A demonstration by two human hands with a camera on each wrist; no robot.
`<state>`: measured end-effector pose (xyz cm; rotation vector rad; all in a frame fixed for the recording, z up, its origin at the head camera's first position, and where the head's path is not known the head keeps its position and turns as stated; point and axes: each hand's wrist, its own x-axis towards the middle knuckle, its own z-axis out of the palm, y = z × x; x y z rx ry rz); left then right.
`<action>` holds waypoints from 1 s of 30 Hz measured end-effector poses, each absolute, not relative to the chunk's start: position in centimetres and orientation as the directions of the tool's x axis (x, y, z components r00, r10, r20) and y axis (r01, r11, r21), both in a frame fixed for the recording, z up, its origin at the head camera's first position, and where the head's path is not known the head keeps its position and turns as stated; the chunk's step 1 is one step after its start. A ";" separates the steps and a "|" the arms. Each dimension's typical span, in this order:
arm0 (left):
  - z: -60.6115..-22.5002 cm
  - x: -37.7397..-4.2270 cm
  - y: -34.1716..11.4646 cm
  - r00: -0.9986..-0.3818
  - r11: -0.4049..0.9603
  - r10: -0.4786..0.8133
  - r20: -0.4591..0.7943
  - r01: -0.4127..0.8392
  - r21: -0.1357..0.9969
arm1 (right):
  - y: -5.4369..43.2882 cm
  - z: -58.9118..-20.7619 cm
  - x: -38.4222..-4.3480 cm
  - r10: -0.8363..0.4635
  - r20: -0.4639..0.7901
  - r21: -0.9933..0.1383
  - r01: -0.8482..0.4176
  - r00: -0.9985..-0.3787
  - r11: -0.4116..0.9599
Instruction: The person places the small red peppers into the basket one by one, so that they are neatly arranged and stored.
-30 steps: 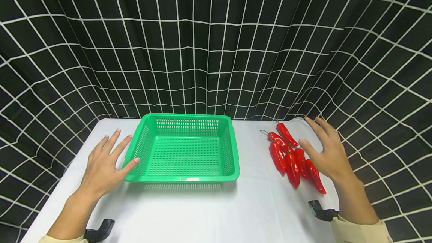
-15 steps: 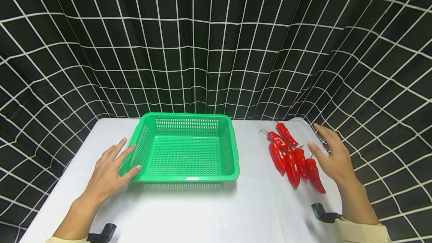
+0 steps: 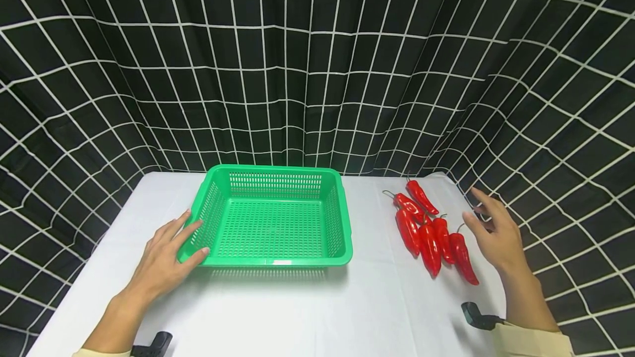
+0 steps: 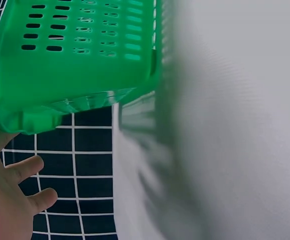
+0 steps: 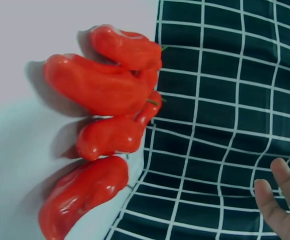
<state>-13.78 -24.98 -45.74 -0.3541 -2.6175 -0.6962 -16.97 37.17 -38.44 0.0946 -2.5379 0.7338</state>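
My left hand (image 3: 160, 260) is at the left rim of a green plastic basket (image 3: 270, 262), near its front corner. Its fingers are extended over the rim, and the thumb points toward the front edge. In the left wrist view, the fingers (image 4: 27, 167) spread below the basket wall (image 4: 80, 75). To the right lie several red peppers (image 3: 429, 249) with thin stems, bunched together on the white cloth. Just right of them hovers my right hand (image 3: 501, 241), holding nothing, its fingers loosely bent. The right wrist view shows peppers (image 5: 100, 87) at left and fingertips (image 5: 264, 192) at lower right.
A white cloth (image 3: 278, 313) covers the table. Black curtain (image 3: 297, 70) with a white grid encloses the back and both sides. Dark wrist camera mounts (image 3: 478, 317) stick out inward from both wrists.
My left hand has moved slightly right and down onto the basket's rim. My right hand has drifted right, away from the peppers, its fingers bending a little more. Basket and peppers stay put.
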 end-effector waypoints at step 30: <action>-47.5 -13.6 -24.5 -0.913 0.786 0.067 0.402 0.296 0.542 | 42.0 -43.5 -17.9 0.250 0.262 -0.771 -0.047 -0.932 0.635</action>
